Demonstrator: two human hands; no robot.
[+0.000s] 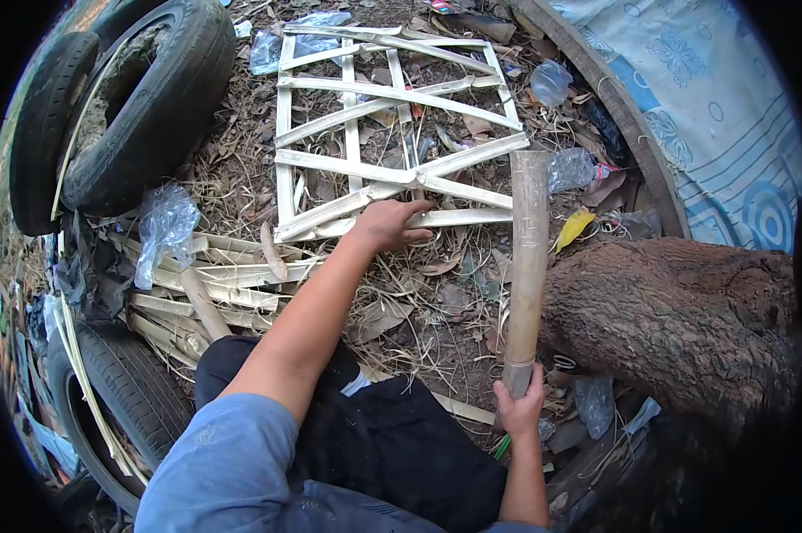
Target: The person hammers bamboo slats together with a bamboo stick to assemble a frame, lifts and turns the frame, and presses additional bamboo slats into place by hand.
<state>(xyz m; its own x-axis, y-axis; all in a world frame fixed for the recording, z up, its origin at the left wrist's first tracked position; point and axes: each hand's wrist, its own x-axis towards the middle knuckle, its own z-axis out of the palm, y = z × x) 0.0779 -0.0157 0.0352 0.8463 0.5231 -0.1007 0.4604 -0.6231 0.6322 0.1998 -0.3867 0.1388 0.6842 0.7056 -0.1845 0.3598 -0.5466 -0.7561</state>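
The frame (404, 114), a lattice of pale split bamboo with strips crossing between its uprights, lies on the ground (454, 315), ahead of the person. At its near edge the left hand (390, 225) touches the nearest strip (468, 217), thumb and forefinger apart around it; the other fingers are hidden from me, so I cannot tell whether they close on it. The right hand (519, 409) is wrapped firmly round the near end of a thick bamboo pole (529, 258), whose far end reaches the frame's near right corner; I cannot tell if they touch. Left of the arm, split strips (232, 295) lie heaped beside a plastic bag (167, 222). Tyres (192, 107) line the ground's left edge. On the right are a yellow leaf (576, 228), a rough trunk (667, 315) and, beyond a curved rim (636, 120), patterned blue cloth (707, 115).
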